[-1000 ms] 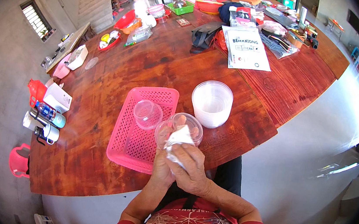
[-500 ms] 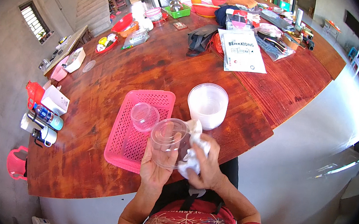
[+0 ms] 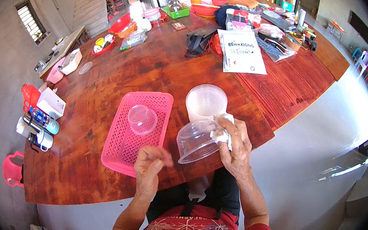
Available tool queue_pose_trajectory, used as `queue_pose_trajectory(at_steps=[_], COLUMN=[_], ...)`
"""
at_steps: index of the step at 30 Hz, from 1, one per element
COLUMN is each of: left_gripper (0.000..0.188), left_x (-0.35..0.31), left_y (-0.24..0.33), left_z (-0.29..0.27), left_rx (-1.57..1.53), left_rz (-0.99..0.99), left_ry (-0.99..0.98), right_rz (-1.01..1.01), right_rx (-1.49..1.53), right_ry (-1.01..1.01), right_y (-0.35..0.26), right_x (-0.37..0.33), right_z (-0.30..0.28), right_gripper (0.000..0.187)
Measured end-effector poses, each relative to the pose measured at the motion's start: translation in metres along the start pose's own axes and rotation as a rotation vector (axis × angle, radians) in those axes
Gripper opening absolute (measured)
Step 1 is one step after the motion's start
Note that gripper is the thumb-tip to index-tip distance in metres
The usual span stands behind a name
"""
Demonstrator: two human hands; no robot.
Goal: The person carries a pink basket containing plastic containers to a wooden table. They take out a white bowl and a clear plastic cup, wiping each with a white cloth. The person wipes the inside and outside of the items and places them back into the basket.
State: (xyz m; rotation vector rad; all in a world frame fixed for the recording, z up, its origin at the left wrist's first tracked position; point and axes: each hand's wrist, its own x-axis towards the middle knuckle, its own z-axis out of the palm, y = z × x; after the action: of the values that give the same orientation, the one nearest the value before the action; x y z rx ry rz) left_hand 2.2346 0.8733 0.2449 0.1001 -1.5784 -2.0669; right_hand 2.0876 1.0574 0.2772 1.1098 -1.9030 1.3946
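A clear plastic bowl (image 3: 195, 139) hangs tilted over the table's near edge, its wide rim turned down towards me. My right hand (image 3: 234, 148) grips the bowl's right end together with a crumpled white cloth (image 3: 223, 131). Apart from the bowl, my left hand (image 3: 151, 165) hovers by the near right corner of a pink perforated basket (image 3: 115, 148). Nothing is in its loosely bent fingers, which are slightly smeared by motion. Inside the basket sits another clear plastic bowl (image 3: 142, 119). Just beyond the held bowl stands a translucent white tub (image 3: 206, 103).
A white printed bag (image 3: 243, 54) and black bag (image 3: 199, 41) lie farther back on the wooden table (image 3: 72, 157). Cups, a blue bottle (image 3: 45, 118) and a white box (image 3: 51, 103) line the left edge. Red and green baskets (image 3: 177, 11) stand at the far side.
My left hand has let go of the clear bowl and moved away to the left. The bowl is now in my right hand with the cloth, turned rim down.
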Motion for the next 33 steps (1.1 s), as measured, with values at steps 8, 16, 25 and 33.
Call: queue_pose_trajectory(at_steps=[8, 16, 25, 33], left_gripper=[0.068, 0.055, 0.054, 0.051], left_x=[0.031, 0.027, 0.027, 0.019], left_y=[0.005, -0.009, -0.008, -0.020], left_z=[0.043, 0.038, 0.024, 0.040], left_rx=[-0.061, -0.247, -0.170, -0.106], left_rz=[-0.027, -0.142, -0.253, -0.124], left_ry=[-0.141, 0.108, 0.255, 0.156], right_rz=[0.087, 0.309, -0.089, -0.139], right_rx=[0.103, 0.125, -0.262, -0.325], right_ry=[-0.150, -0.096, -0.130, -0.508], right_y=[-0.010, -0.009, -0.042, -0.029], right_x=[0.010, -0.031, -0.031, -0.029], right_z=[0.018, 0.046, 0.014, 0.045], right_gripper=[0.051, 0.049, 0.051, 0.045])
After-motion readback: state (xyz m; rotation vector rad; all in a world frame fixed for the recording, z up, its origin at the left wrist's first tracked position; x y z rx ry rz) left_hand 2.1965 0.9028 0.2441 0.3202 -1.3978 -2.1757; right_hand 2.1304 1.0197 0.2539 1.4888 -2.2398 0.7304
